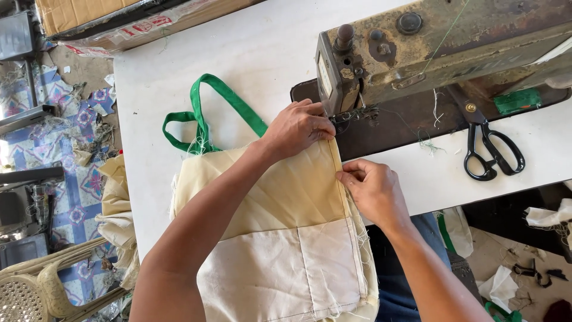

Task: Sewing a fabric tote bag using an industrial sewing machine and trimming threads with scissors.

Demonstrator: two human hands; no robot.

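A cream cloth bag (286, 197) made of pale patches lies on the white table (250, 53), its green strap handles (205, 113) stretched toward the far side. My left hand (298, 126) presses the bag's top right corner flat, just in front of the needle of an old tan sewing machine (429, 45). My right hand (372, 189) pinches the folded right edge of the bag a little nearer to me. The fold runs between the two hands toward the needle.
Black scissors (491, 149) lie on the table right of the machine's dark base. A cardboard box (119, 18) sits at the far left. A plastic chair (42, 280) and folded cream cloth (116, 209) stand left of the table; scraps litter the floor.
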